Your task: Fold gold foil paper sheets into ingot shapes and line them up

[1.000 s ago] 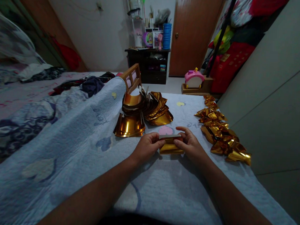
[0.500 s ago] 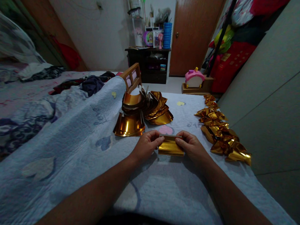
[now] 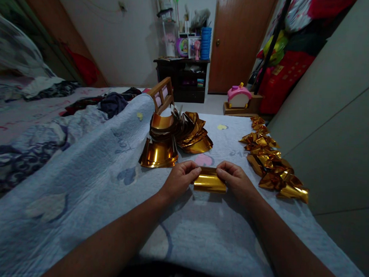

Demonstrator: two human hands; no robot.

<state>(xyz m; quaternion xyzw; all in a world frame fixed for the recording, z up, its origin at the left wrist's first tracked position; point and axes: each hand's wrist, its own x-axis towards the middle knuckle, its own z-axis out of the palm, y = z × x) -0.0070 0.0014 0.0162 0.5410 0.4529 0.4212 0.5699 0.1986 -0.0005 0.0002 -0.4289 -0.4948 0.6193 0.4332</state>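
Note:
Between my hands is a small sheet of shiny gold foil paper [image 3: 210, 183], its upper edge curved over. My left hand [image 3: 183, 175] pinches its left upper corner between thumb and fingers. The right upper corner is gripped the same way by my right hand [image 3: 231, 176]. Beyond my left hand lie fanned stacks of flat gold foil sheets [image 3: 159, 153], with another fanned stack [image 3: 196, 139] beside them. To the right of my right hand runs a row of folded gold foil pieces [image 3: 268, 161], several of them overlapping.
A pale blue quilted cover [image 3: 199, 228] with heart prints spreads beneath everything. Behind the foil stacks stands a small wooden frame [image 3: 163, 95]. Farther off are a dark cabinet [image 3: 182, 80] and a pink toy [image 3: 239, 96]. Rumpled bedding [image 3: 35, 149] lies at the left.
The foil sheet's upper edge showed a dull pale strip before; now gold shows up to the top as it has rolled over slightly. Both hands keep nearly the same place.

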